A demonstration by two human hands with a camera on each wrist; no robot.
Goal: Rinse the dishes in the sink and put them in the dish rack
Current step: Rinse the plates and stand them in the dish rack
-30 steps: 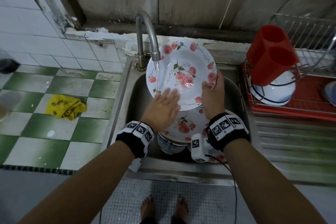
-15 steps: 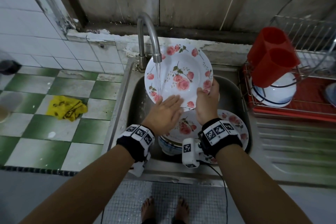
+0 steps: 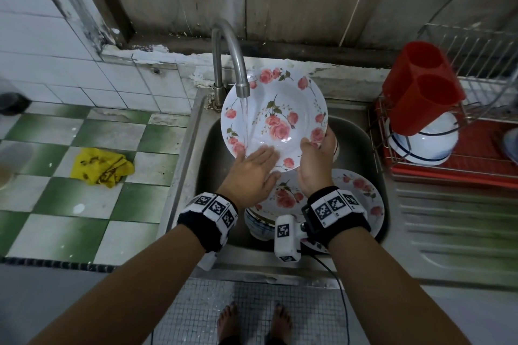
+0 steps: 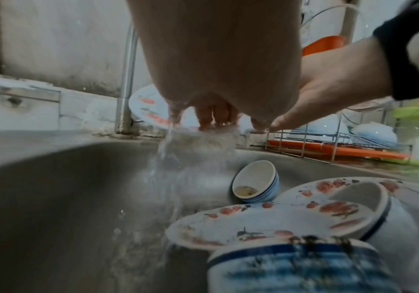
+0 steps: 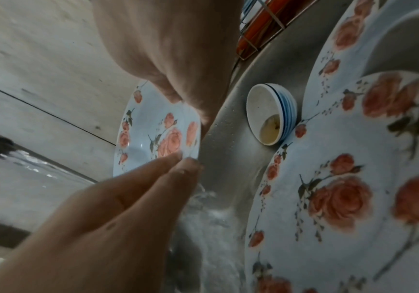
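Right hand [image 3: 314, 159] grips rose plate [image 3: 276, 123] under tap [image 3: 229, 64]; left hand [image 3: 251, 173] flat on it.

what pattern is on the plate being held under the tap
White with pink-red roses and dark green leaves on the plate, held by the right hand. Clearest in the head view.

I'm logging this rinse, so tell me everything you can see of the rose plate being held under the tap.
The rose plate is a deep, round, white dish, glossy like ceramic or melamine, printed with pink roses and green leaves on rim and centre. It is tilted up, face toward the person, over the sink. Faucet water runs down its left side. The right hand grips its lower right rim; the left hand lies flat on its lower face.
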